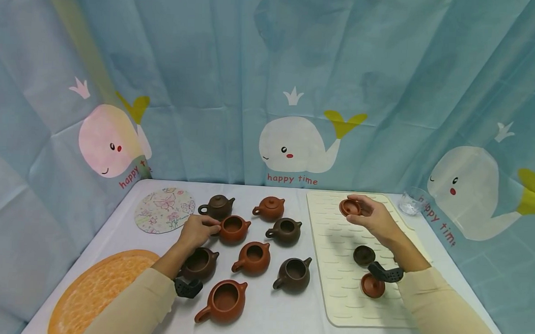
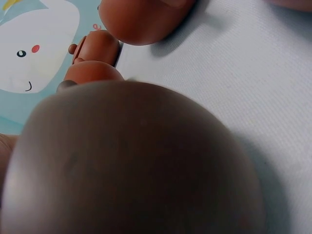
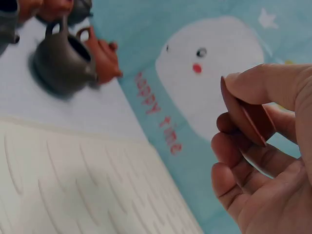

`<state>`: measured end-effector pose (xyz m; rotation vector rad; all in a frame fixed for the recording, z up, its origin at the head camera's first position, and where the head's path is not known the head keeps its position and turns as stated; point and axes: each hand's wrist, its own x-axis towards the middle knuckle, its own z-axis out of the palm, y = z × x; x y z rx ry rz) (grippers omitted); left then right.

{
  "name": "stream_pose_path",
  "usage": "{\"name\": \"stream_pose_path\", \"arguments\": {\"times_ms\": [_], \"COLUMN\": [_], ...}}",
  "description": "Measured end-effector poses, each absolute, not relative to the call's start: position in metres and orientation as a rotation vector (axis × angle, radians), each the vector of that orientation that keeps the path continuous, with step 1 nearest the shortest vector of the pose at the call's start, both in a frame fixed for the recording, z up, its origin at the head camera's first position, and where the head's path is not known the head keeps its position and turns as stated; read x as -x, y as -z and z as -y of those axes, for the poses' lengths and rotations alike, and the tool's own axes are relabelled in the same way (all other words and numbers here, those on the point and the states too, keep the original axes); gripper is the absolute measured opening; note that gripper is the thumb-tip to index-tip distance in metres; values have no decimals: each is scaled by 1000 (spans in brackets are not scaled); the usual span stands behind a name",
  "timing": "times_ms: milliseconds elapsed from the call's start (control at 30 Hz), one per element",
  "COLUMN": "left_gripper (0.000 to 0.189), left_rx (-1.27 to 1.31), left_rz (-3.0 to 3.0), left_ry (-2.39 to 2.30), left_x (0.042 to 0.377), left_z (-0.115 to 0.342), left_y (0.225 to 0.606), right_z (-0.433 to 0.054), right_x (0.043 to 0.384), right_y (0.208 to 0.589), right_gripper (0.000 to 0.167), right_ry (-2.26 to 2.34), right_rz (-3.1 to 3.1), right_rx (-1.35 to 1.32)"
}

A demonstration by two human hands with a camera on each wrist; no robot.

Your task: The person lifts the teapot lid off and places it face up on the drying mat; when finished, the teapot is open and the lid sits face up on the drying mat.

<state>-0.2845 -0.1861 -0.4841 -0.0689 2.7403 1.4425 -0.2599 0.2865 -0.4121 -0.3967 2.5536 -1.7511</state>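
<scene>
In the head view my left hand (image 1: 197, 231) pinches the handle side of a reddish-brown lidless teapot (image 1: 233, 229) standing on the table; the handle itself is mostly hidden by the fingers. Above the cream mat, my right hand (image 1: 377, 221) holds a reddish teapot lid (image 1: 350, 207) by its rim, between thumb and fingers, its hollow underside towards the head camera. The right wrist view shows this lid (image 3: 243, 117) tipped on edge, knob facing away from the palm. A dark lidless teapot (image 1: 199, 263) sits below my left forearm and fills much of the left wrist view.
A dark lidded teapot (image 1: 219, 207) and a red lidded teapot (image 1: 270, 209) stand at the back. Several lidless teapots are nearer. On the mat (image 1: 334, 287) lie a dark lid (image 1: 363, 255) and a red lid (image 1: 372, 285). A clear cup (image 1: 410, 204) stands back right.
</scene>
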Motion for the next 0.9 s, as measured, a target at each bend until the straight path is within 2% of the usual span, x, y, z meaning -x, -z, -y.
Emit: {"name": "stream_pose_path", "arguments": {"times_ms": [400,900], "left_gripper": [12,12], "left_rx": [76,74], "left_rz": [-2753,-2748], "left_ry": [-1423,-1434], "left_x": [284,283], "left_z": [185,185], "left_y": [482,482], "right_z": [-312,-322], "right_x": [273,285], "right_y": [445,472], "right_gripper": [63,61], "right_ry": [1564,1257], "right_rz": [-2650,-2768], "right_rx": [199,219]}}
